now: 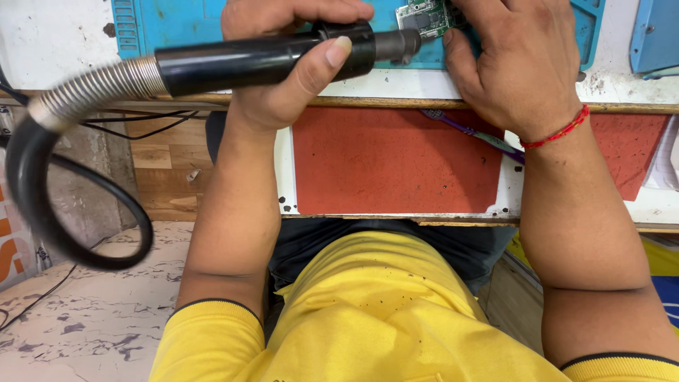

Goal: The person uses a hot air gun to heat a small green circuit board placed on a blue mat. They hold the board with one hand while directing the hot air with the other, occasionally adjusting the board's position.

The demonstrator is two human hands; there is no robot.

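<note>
L hand (283,64) is wrapped tight round the hot-air wand (262,60), nozzle (397,44) aimed right at the board (424,18). The board sits on the blue mat (177,25) at the far side of the desk (56,35). R hand (513,60) lies flat, fingers pinning the board, holding nothing. To do it well, I'd say: keep nozzle just off the board w/ no contact, fingers clear of the hot air, hose (42,191) slack so it can't tug the aim.

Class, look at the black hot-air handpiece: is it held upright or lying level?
Roughly level. The left hand grips the hot-air handpiece sideways, nozzle pointing at the green circuit board under the right hand.
</note>
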